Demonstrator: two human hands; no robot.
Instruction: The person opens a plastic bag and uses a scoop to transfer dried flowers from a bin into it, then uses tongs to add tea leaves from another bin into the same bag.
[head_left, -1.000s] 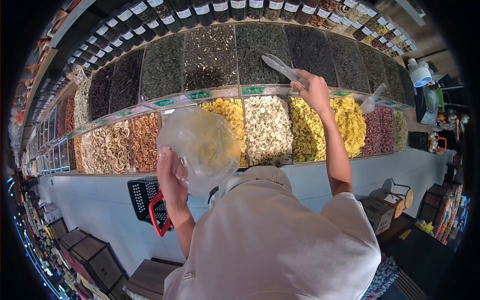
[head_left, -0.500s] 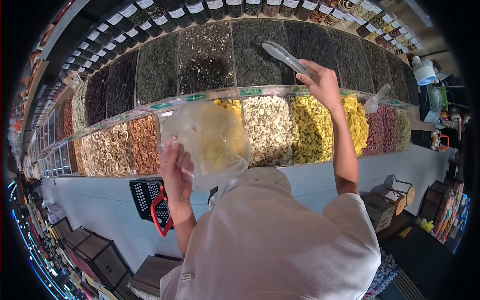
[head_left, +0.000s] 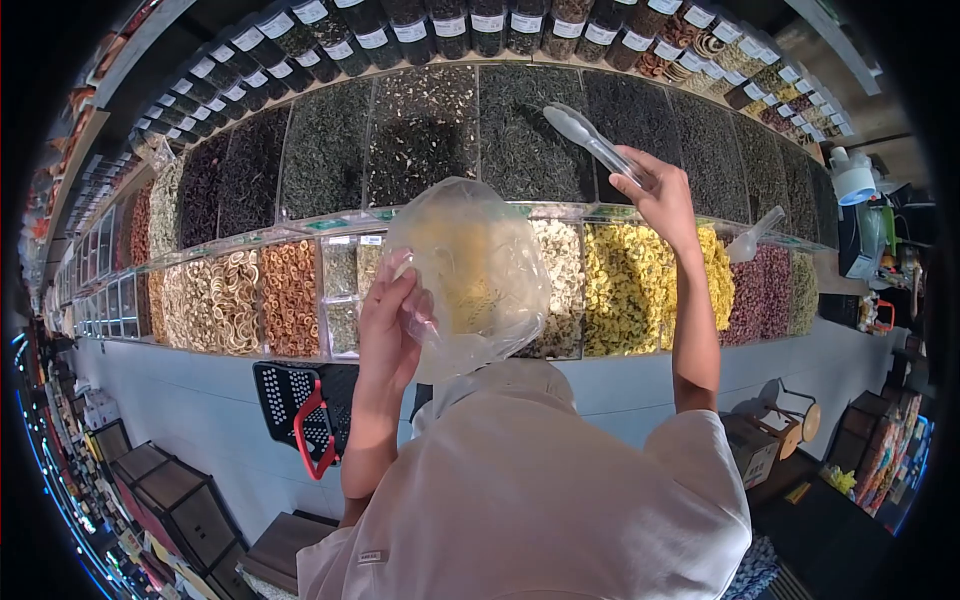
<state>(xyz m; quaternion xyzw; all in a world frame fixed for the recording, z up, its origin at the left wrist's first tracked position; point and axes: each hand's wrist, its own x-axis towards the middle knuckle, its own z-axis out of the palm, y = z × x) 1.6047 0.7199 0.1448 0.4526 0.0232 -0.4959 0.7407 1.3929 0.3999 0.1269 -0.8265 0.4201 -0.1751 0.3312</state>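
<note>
My left hand (head_left: 390, 312) has its fingers closed on the side of a clear plastic bag (head_left: 500, 285), which bulges out to the right over the lower row of bins. Yellow shows through the bag's film. In my right hand (head_left: 662, 205) is a pair of clear tongs (head_left: 585, 135), gripped near the back end, with the tips pointing up and left. The tips hang over a bin of dark green dried leaves (head_left: 525, 130). Below and right of that hand lie yellow dried flowers (head_left: 625, 285). Pale dried pieces (head_left: 560, 270) sit partly behind the bag.
Labelled jars (head_left: 450, 30) line the back above the bins. Brown dried rings (head_left: 290, 295) fill a bin on the left. A clear scoop (head_left: 755, 235) rests by the reddish dried buds (head_left: 757, 295). A black basket with a red handle (head_left: 318, 430) stands near my left forearm.
My left hand and the bag have moved right, uncovering small boxes beside the brown rings and covering part of the pale pieces. The tongs have shifted slightly right and down in view.
</note>
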